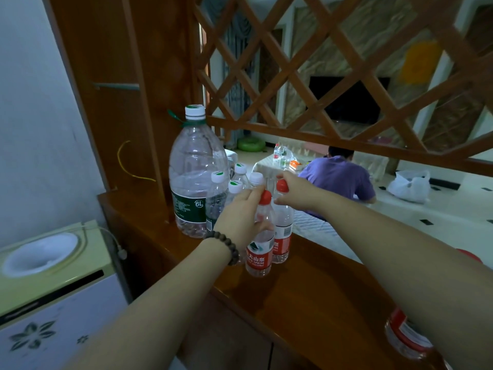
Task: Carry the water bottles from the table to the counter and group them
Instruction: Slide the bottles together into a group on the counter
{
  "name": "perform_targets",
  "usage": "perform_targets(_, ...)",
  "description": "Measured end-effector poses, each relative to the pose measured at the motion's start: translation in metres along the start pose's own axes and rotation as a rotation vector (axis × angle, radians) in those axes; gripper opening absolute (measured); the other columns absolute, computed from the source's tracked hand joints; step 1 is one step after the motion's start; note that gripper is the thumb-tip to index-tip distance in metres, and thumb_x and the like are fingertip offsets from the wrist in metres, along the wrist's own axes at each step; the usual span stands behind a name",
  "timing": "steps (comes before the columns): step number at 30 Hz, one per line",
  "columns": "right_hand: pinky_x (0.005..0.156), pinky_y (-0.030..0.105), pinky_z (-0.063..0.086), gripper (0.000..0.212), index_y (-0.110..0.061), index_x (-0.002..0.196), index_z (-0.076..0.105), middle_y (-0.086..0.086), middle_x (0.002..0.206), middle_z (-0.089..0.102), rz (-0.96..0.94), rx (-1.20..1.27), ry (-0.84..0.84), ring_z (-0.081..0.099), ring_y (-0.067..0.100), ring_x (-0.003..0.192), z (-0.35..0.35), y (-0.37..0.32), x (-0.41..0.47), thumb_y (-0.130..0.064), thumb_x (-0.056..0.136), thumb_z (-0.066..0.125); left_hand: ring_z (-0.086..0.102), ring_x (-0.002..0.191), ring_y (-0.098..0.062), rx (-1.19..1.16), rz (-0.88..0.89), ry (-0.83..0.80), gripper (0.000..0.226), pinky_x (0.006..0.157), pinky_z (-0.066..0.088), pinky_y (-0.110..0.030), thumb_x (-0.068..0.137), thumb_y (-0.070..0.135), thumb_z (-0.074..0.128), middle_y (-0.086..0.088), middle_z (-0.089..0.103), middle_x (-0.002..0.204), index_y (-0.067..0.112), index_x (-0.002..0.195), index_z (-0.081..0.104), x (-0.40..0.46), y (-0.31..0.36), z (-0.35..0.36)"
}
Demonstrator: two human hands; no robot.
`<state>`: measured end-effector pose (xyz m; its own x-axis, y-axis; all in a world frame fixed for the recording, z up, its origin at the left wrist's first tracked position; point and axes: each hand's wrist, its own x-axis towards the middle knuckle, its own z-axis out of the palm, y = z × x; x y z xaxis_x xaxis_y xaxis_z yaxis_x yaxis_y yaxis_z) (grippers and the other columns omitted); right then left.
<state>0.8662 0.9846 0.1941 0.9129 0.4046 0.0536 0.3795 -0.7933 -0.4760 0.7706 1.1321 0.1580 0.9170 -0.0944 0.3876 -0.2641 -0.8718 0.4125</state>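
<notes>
At the lower right a red-labelled bottle (405,339) is half hidden behind the right forearm. Mid-frame on the table (306,295), the left hand (241,220) grips the near red-capped bottle (260,259) — the right hand (296,192) pinches the cap of its neighbour (283,237). Behind, white-capped bottles (217,198) overlap, their number unclear, beside the 6L jug (194,174).

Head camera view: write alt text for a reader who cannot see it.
Two bare hands set two red-capped water bottles upright on a wooden counter: the left hand grips the nearer bottle, the right hand holds the cap of the farther bottle. Behind them stand a large 6L jug and several small white-capped bottles, under a wooden lattice.
</notes>
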Motion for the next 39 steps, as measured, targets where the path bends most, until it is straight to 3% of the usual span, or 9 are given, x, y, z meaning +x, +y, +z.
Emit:
perform_targets(6,0.102,0.041,0.043,0.086,-0.017,0.15,0.019,0.014,0.143,0.046,0.0,-0.018,0.003,0.051,0.03,0.123,0.001,0.0,-0.006,-0.024,0.082,0.072,0.045,0.126,-0.019,-0.003,-0.009,-0.048,0.09,0.103,0.039,-0.035,0.079,0.033,0.073,-0.002,0.041,0.144,0.022,0.149,0.019,-0.001,0.004,-0.002)
perform_targets(11,0.083,0.027,0.047,0.088,-0.017,0.153,0.01,0.013,0.129,0.053,-0.02,-0.011,-0.01,0.057,0.026,0.107,-0.01,-0.004,-0.021,-0.015,0.086,0.067,0.045,0.125,-0.019,0.002,0.015,-0.06,0.097,0.1,0.041,-0.034,0.079,0.036,0.073,-0.003,0.037,0.148,0.026,0.152,0.009,-0.003,0.004,0.0)
perform_targets(14,0.096,0.028,0.038,0.085,-0.017,0.152,0.014,0.012,0.148,0.041,-0.054,-0.07,-0.002,0.049,0.026,0.125,-0.027,-0.007,-0.04,-0.017,0.087,0.067,0.032,0.137,-0.019,0.013,0.036,0.007,0.1,0.107,0.034,-0.034,0.077,0.039,0.073,-0.001,0.023,0.155,0.029,0.151,0.008,-0.004,0.009,-0.001)
perform_targets(18,0.078,0.018,0.038,0.08,-0.024,0.151,0.022,0.008,0.147,0.044,-0.03,-0.165,-0.025,0.052,0.017,0.109,-0.059,0.003,-0.077,-0.031,0.086,0.068,0.021,0.142,-0.022,0.082,0.119,0.168,0.094,0.117,0.021,-0.038,0.076,0.043,0.073,-0.004,0.021,0.155,0.021,0.15,0.019,-0.002,0.028,-0.005)
perform_targets(21,0.098,0.027,0.041,0.075,-0.03,0.147,0.031,0.003,0.147,0.044,0.06,-0.203,-0.051,0.05,0.018,0.127,-0.089,0.017,-0.118,-0.043,0.084,0.068,0.031,0.134,-0.02,-0.003,0.245,0.249,0.078,0.109,0.025,-0.028,0.081,0.043,0.068,-0.005,0.035,0.147,0.017,0.145,0.033,0.0,0.065,-0.006)
perform_targets(26,0.102,0.033,0.043,0.064,-0.024,0.141,0.043,0.004,0.133,0.057,0.208,-0.164,0.03,0.056,0.015,0.118,-0.138,0.048,-0.205,-0.04,0.084,0.068,0.045,0.116,-0.017,-0.255,0.498,0.047,0.059,0.096,0.039,-0.027,0.079,0.049,0.069,-0.003,0.051,0.125,0.014,0.125,0.055,0.002,0.143,0.019)
perform_targets(32,0.099,0.025,0.035,0.075,-0.026,0.143,0.038,0.002,0.144,0.046,0.431,-0.123,0.138,0.043,0.015,0.132,-0.153,0.098,-0.294,-0.045,0.078,0.072,0.036,0.132,-0.018,-0.39,0.494,-0.436,0.099,0.107,0.037,-0.036,0.066,0.051,0.08,-0.002,0.033,0.148,0.022,0.145,0.027,-0.002,0.212,0.075)
perform_targets(36,0.103,0.031,0.036,0.094,-0.027,0.149,0.024,0.007,0.152,0.035,0.508,-0.008,0.218,0.037,0.022,0.137,-0.13,0.127,-0.316,-0.04,0.074,0.078,0.04,0.131,-0.022,-0.371,0.452,-0.486,0.106,0.103,0.041,-0.038,0.063,0.04,0.086,-0.003,0.033,0.15,0.026,0.145,0.021,-0.004,0.227,0.1)
perform_targets(39,0.099,0.033,0.043,0.097,-0.027,0.15,0.02,0.008,0.147,0.04,0.545,0.124,0.273,0.044,0.026,0.131,-0.105,0.142,-0.32,-0.033,0.074,0.08,0.053,0.115,-0.023,-0.416,0.433,-0.442,0.099,0.086,0.047,-0.03,0.064,0.029,0.086,-0.007,0.046,0.137,0.024,0.142,0.025,-0.004,0.228,0.107)
